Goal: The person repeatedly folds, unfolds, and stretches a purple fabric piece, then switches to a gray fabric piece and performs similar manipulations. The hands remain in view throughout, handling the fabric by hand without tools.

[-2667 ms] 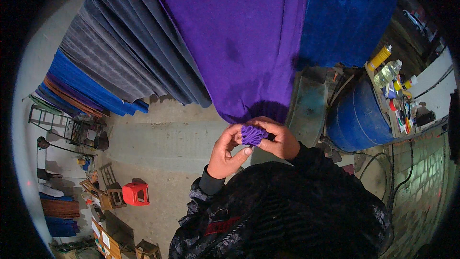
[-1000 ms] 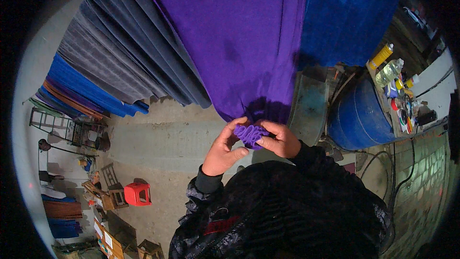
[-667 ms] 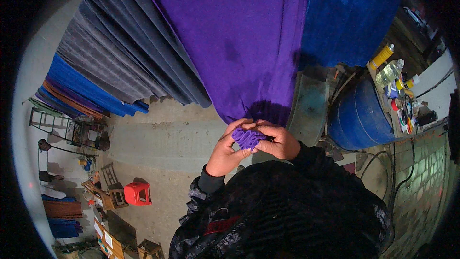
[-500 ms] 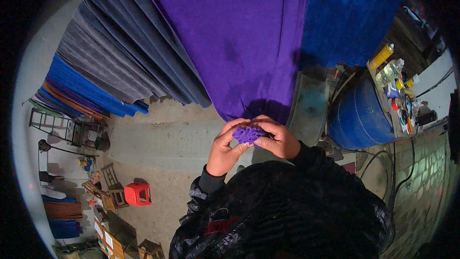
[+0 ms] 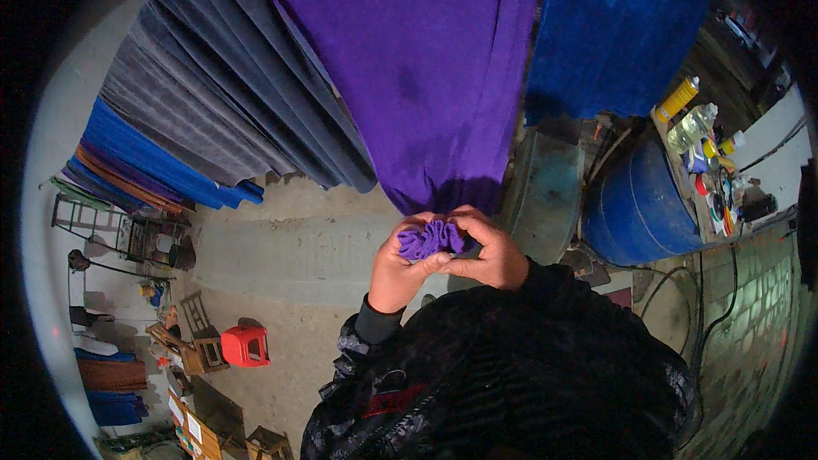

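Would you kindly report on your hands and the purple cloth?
Left hand, right hand: both gripping purple cloth. End bunched in folds. Blue barrel apart, rightward.

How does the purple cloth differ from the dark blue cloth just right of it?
The purple cloth is bunched into folds at its lower end, between the left hand and right hand; the dark blue cloth is untouched by either hand. The purple cloth narrows toward the hands, while the dark blue cloth ends in a broad lower edge. Both run past the picture's top edge.
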Available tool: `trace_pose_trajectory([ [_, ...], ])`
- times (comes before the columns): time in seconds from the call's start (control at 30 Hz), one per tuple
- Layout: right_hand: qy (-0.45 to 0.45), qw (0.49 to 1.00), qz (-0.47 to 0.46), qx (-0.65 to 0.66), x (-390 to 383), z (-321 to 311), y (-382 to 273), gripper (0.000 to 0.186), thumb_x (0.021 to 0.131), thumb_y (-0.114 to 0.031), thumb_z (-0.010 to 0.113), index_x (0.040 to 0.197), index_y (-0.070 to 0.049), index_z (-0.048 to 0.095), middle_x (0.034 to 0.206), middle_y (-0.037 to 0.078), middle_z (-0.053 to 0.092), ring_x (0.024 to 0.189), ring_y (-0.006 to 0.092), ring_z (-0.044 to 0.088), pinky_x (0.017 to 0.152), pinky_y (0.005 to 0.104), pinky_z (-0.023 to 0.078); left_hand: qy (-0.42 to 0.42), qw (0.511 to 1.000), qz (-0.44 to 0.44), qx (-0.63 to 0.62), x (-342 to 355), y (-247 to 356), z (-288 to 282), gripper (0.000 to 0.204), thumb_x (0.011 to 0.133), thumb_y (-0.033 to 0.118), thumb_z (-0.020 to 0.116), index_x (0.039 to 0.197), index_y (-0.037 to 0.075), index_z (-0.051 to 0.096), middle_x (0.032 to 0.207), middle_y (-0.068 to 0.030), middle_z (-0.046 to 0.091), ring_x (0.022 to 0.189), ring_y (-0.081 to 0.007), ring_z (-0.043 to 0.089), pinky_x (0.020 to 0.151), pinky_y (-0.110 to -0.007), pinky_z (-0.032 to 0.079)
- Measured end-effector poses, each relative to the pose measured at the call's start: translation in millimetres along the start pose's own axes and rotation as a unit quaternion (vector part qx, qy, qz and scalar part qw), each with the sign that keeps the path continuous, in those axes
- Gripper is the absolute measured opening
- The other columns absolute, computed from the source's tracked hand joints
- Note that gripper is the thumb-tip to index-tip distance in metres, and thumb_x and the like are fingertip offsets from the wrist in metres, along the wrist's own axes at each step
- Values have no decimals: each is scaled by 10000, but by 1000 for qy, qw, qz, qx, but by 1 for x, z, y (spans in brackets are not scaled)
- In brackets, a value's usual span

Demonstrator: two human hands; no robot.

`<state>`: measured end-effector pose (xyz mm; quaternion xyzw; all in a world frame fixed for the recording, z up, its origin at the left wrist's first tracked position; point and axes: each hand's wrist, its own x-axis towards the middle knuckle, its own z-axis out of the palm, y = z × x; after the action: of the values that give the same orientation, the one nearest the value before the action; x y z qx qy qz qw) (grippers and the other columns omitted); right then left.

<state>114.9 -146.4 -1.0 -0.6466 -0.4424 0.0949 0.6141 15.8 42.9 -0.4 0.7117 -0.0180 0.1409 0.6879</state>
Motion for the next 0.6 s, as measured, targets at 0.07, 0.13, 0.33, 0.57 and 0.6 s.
trace_pose_trajectory([
  [0.07,-1,1000,25,9,-2,0,3,419,856,-61,834,1219,-13,629,1147,111,627,1061,233,650,949,359,505,-1,1000,14,-21,0,-2,1,516,865,117,895,1280,-5,614,1273,-69,670,1112,-145,623,982,-319,520],
  [0.13,-4,998,54,34,-4,-2,7,365,877,-46,798,1195,-14,624,1114,101,628,1038,209,643,934,360,503,-6,1000,-11,-27,-3,-4,0,530,842,144,917,1251,-3,614,1217,-51,683,1074,-133,626,959,-312,526],
  [0.33,83,976,148,135,-6,-8,13,219,920,-60,730,1109,-54,619,1039,31,635,981,140,606,899,327,499,43,998,-44,-4,-7,-8,-11,507,795,175,962,1133,28,615,1029,-6,704,949,-104,633,878,-297,536],
  [0.57,253,920,249,168,-4,-30,15,273,921,-146,773,1134,-62,624,975,-26,637,939,97,590,864,305,504,106,992,-25,63,-7,-3,-26,484,807,209,962,1090,41,608,961,15,691,878,-85,615,815,-285,523],
  [0.6,232,938,215,144,-4,-30,13,288,918,-151,779,1148,-65,628,988,-18,642,945,101,594,864,306,505,111,992,-39,54,-6,-2,-25,478,811,203,959,1091,41,607,961,12,692,880,-85,617,820,-286,525],
])
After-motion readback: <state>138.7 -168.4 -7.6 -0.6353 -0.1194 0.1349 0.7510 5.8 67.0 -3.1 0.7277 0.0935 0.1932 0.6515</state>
